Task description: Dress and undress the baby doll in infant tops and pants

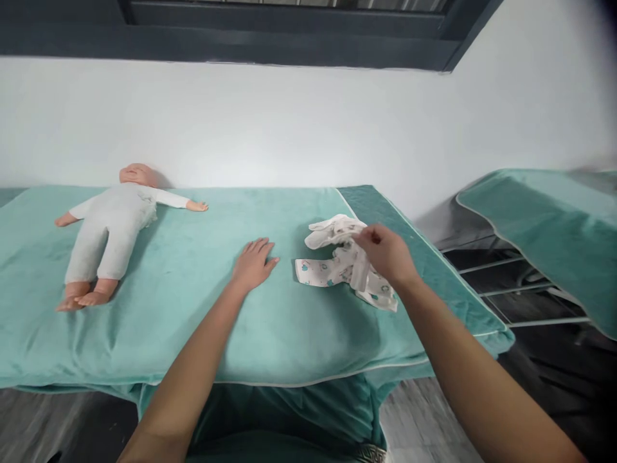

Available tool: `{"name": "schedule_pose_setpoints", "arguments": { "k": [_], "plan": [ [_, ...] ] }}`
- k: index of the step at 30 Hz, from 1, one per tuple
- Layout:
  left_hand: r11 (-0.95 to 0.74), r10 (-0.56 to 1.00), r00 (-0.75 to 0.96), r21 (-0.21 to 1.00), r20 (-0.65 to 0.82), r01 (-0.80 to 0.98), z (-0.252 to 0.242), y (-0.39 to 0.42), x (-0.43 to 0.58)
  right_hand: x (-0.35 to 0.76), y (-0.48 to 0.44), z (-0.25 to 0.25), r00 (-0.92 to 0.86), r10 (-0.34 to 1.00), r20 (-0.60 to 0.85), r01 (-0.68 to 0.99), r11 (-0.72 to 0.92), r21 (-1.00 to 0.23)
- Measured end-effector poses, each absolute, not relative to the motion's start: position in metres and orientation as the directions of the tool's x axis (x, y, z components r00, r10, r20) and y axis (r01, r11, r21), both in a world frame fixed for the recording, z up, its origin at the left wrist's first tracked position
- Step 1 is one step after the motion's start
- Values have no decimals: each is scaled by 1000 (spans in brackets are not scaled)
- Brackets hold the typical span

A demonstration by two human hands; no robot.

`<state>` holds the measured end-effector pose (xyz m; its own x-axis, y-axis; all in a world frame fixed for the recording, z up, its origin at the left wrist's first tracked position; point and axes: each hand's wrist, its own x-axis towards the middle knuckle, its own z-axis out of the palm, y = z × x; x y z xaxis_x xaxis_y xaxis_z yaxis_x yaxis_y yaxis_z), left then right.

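Observation:
My right hand [385, 252] pinches a bunched white baby garment [321, 272] with a small teal print, its upper part lifted a little off the green bed cover [270, 321]. One printed sleeve or leg stretches out to the left, and another end hangs toward the lower right. Flat on the cover, left of the garment and apart from it, rests my left hand [254, 262], fingers spread and holding nothing. Farther left a baby doll [113, 218] with a white cloth body lies on its back, arms out, head toward the wall.
A white wall [241, 122] rises behind the bed, with a dark window frame [289, 38] above. At the right stands a second green-covered bed [554, 225], and metal bars [515, 289] cross the gap between the beds.

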<state>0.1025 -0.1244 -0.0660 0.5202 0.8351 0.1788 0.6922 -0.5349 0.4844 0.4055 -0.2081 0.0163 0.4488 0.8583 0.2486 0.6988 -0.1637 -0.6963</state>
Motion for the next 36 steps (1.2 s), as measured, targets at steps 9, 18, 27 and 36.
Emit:
{"name": "schedule_pose_setpoints", "arguments": {
  "k": [9, 18, 27, 36],
  "plan": [
    [53, 832, 535, 941, 144, -335, -64, -124, 115, 306, -175, 48, 81, 945, 318, 210, 296, -932],
    [205, 926, 377, 834, 5, -513, -63, -118, 97, 296, -171, -6, -107, 914, 391, 878, 272, -394],
    [165, 986, 76, 774, -150, -611, -73, -100, 89, 407, -184, -66, 312, 935, 169, 910, -243, -336],
    [142, 985, 74, 501, -154, -853, -57, -101, 75, 404, -194, -47, 527, 754, 392, 424, 166, -890]
  ]
}}
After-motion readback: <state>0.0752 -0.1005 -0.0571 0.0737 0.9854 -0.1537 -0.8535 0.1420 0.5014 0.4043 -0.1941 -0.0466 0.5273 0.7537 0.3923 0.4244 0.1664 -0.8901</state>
